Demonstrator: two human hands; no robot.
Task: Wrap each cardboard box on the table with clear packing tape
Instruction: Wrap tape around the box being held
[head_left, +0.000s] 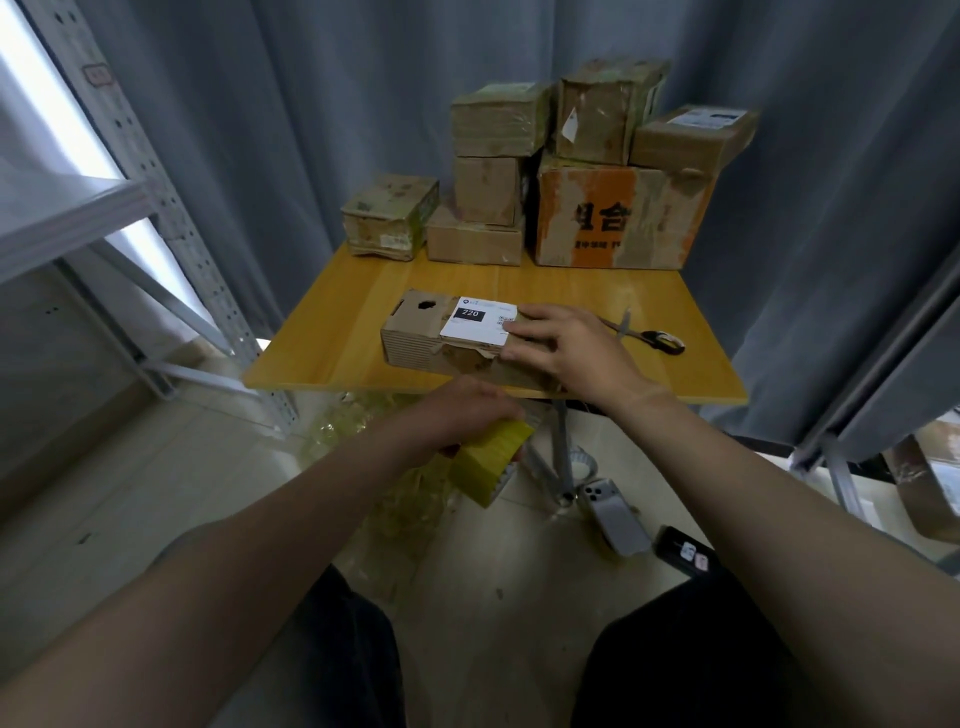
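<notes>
The long brown cardboard box (415, 338) with a white "220" label (475, 322) lies near the front edge of the yellow wooden table (332, 358), its long axis running nine to three. Its contents are hidden. The right hand (566, 348) presses its three o'clock end with fingers extended. At six o'clock, below the table edge, the left hand (457, 415) grips a yellowish roll of packing tape (488, 460). Dark-handled scissors (649, 335) lie at three o'clock, and stacked taped cardboard boxes (587, 171) stand at twelve.

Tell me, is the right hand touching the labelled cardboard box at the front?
Touching. The head view shows the right hand lying on the right end of the labelled cardboard box, its fingers resting on the box's top with no gap.
</notes>
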